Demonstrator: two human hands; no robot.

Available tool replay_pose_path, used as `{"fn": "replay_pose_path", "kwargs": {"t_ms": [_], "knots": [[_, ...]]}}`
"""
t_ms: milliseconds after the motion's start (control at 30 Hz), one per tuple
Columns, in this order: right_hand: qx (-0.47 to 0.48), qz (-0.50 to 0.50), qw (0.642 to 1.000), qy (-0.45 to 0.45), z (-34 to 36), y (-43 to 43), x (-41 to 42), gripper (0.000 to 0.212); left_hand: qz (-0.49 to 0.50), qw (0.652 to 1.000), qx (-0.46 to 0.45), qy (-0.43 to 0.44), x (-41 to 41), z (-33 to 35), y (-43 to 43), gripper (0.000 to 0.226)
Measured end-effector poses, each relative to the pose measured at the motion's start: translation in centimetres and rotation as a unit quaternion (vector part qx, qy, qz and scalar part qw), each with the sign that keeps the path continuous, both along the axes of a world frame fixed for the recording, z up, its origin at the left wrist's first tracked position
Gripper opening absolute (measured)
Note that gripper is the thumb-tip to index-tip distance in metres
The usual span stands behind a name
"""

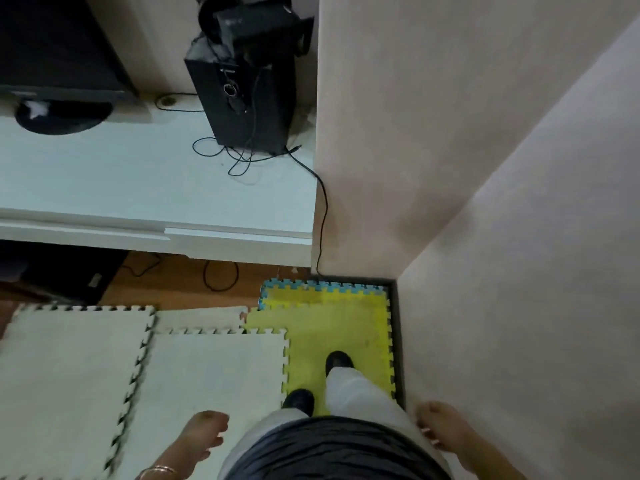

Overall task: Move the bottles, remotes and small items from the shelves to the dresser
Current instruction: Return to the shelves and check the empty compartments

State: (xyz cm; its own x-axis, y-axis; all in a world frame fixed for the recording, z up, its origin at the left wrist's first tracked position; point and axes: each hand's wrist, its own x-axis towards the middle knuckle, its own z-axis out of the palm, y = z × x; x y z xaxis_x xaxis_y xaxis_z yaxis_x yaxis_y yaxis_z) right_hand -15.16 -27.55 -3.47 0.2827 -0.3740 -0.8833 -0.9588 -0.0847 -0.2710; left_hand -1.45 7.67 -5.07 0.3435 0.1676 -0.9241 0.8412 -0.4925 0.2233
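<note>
**Both hands empty, standing at the white dresser**

Your left hand (202, 439) is hanging at your side over the cream foam mats (104, 368), fingers loosely curled, grasping nothing. The white dresser (138, 181) ahead is carrying a monitor base (62, 116) and a black speaker (242, 95) with trailing cables. No bottles or remotes are showing. Your right hand (440, 429) is hanging relaxed beside the wall (519, 306), empty.

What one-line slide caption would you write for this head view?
Both hands, left and right, hang empty as the person stands on foam mats before a white dresser holding a black speaker.
</note>
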Motion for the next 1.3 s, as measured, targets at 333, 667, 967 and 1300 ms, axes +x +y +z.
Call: {"fn": "replay_pose_path", "kwargs": {"t_ms": [333, 667, 967, 1300], "knots": [[0.001, 0.053, 0.994, -0.100, 3.3, -6.1, 14.0, 0.024, 0.078, 0.993, -0.037, -0.075, 2.4, 3.1, -5.4, 0.013], [0.003, 0.080, 0.982, -0.172, 5.1, -2.8, 21.4, 0.011, -0.049, 0.975, -0.050, -0.211, 12.5, 6.6, -4.1, 0.010], [-0.151, 0.195, 0.816, -0.523, 24.5, -2.4, 32.3, 0.029, -0.190, 0.777, -0.127, -0.587, 25.6, 26.3, -9.5, 0.022], [-0.317, 0.144, 0.447, -0.824, 51.0, -1.9, 36.7, 0.024, -0.114, 0.411, -0.240, -0.872, 30.0, 52.1, -15.4, 0.034]]}}
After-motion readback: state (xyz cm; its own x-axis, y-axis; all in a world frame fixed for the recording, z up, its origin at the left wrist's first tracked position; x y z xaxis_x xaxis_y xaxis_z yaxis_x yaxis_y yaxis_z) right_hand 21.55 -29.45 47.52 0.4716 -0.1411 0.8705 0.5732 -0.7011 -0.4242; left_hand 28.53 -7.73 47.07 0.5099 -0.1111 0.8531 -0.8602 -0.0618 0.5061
